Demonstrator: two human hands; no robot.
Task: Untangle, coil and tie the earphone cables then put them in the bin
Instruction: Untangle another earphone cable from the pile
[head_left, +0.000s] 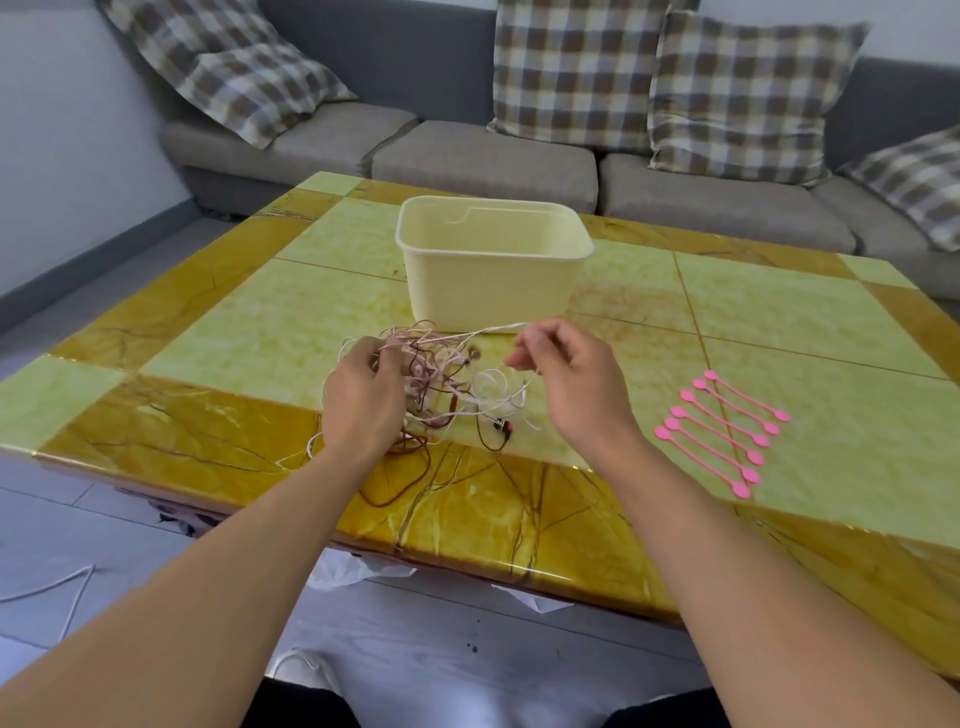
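Both hands in the tangle, just before the bin (493, 260)!
Left hand (363, 389) clutches the earphone cables (441, 384); right hand (566, 364) pinches a pale strand; pink ties (722, 431) lie right of it.

A home living room, grey sofa (483, 161) with checked cushions (571, 73) filled the top of the frame, glossy marble-patterned coffee table (218, 431) stood below it, grey floor (78, 530) at lower left.
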